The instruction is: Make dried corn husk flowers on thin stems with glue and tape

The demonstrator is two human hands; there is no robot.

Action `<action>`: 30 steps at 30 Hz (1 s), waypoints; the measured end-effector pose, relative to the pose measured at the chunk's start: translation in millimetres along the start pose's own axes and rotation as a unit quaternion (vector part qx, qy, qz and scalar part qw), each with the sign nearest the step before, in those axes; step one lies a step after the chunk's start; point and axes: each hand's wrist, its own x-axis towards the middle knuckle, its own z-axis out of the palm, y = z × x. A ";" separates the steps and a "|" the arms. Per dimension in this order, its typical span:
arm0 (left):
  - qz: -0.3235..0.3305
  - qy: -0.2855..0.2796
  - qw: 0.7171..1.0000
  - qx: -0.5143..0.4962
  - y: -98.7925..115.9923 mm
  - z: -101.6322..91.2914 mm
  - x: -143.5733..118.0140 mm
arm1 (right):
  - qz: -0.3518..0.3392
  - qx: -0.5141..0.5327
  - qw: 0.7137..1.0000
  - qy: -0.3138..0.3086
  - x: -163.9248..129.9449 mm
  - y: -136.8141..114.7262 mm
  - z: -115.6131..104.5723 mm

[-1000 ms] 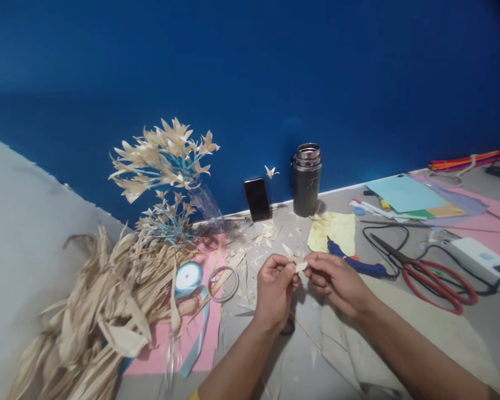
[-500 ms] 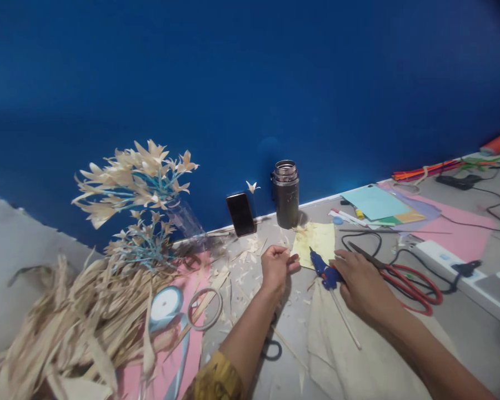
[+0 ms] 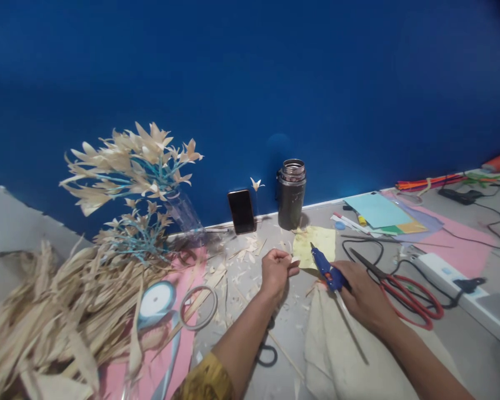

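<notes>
Now R hand (image 3: 360, 291) grip clamped on blue plastic glue gun (image 3: 325, 270); L hand (image 3: 276, 269) pinches pale husk petal (image 3: 294, 261).

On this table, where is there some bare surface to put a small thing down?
Bare grey table shows at the near right, between the red scissors and the white power strip. The rest is crowded: dried husks and ribbon spool at left, scraps before the phone, cloth under the right hand on the glue gun.
</notes>
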 end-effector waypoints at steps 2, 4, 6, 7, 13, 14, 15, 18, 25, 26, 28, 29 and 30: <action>0.000 0.002 1.000 0.003 -0.4 0.2 -0.2 | 0.017 0.001 1.000 -0.002 -0.9 2.6 1.5; -0.001 0.003 1.000 0.008 -1.1 0.6 -0.2 | 0.042 0.010 0.999 -0.002 -2.5 8.1 3.8; 0.002 0.005 1.000 0.015 -2.1 1.2 0.1 | 0.074 0.026 0.997 0.006 -3.7 14.7 5.7; 0.005 0.006 1.000 0.019 -2.6 1.6 0.4 | 0.093 0.036 0.995 0.011 -4.0 17.5 6.0; 0.020 0.004 0.999 0.029 -3.5 2.8 0.4 | 0.216 0.102 0.971 0.025 -3.3 13.3 -5.7; 0.023 0.000 0.999 0.029 -3.1 2.9 -0.2 | 0.223 0.111 0.968 0.031 -3.3 9.9 -8.0; 0.026 -0.004 0.999 0.029 -2.6 3.0 -0.9 | 0.225 0.119 0.967 0.034 -3.3 6.3 -9.8; 0.042 -0.016 0.999 0.028 -0.8 3.5 -3.5 | 0.192 0.137 0.971 0.030 -3.4 -4.8 -12.3; 0.061 -0.030 0.998 0.003 0.5 5.3 -6.7 | 0.082 0.120 0.989 -0.024 -2.6 -19.4 -10.3; 0.060 -0.032 0.998 0.000 0.0 5.2 -6.5 | 0.081 0.118 0.989 -0.023 -2.7 -19.3 -10.0; 0.056 -0.036 0.998 -0.008 -1.0 4.7 -5.7 | 0.082 0.117 0.990 -0.022 -2.7 -18.6 -9.5; 0.051 -0.039 0.998 -0.011 -1.5 4.3 -5.2 | 0.084 0.116 0.989 -0.021 -2.5 -18.3 -9.2; 0.046 -0.043 0.998 -0.015 -2.0 3.9 -4.7 | 0.087 0.114 0.989 -0.019 -2.1 -18.1 -8.9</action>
